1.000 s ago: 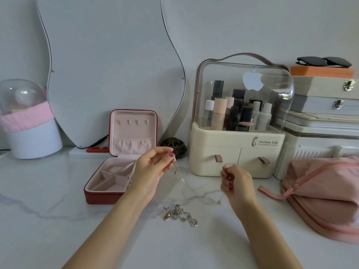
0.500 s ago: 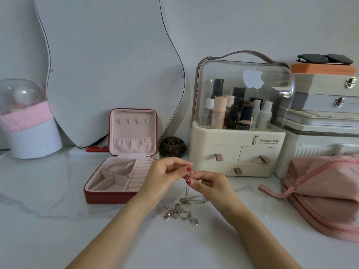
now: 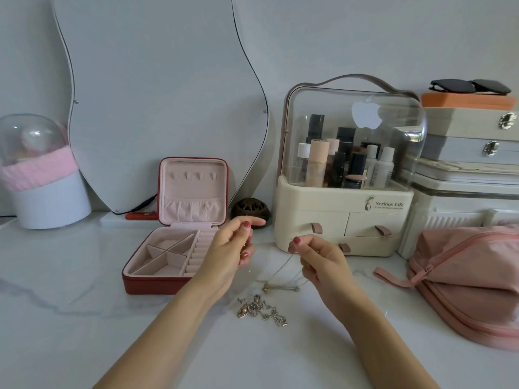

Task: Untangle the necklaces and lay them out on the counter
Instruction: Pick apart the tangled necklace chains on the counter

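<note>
Marble counter [image 3: 70, 276]: left hand [image 3: 229, 252] and right hand [image 3: 320, 258] raised apart, each pinching fine chain [image 3: 280, 269] for slack; below both grips, tangled necklaces [image 3: 261, 311] awaiting separation.

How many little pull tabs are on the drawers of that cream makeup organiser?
3. On the cream plastic cosmetics organiser, one brown tab sits on the upper left drawer, one on the upper right drawer, and one on the bottom drawer, partly behind the right hand.
</note>
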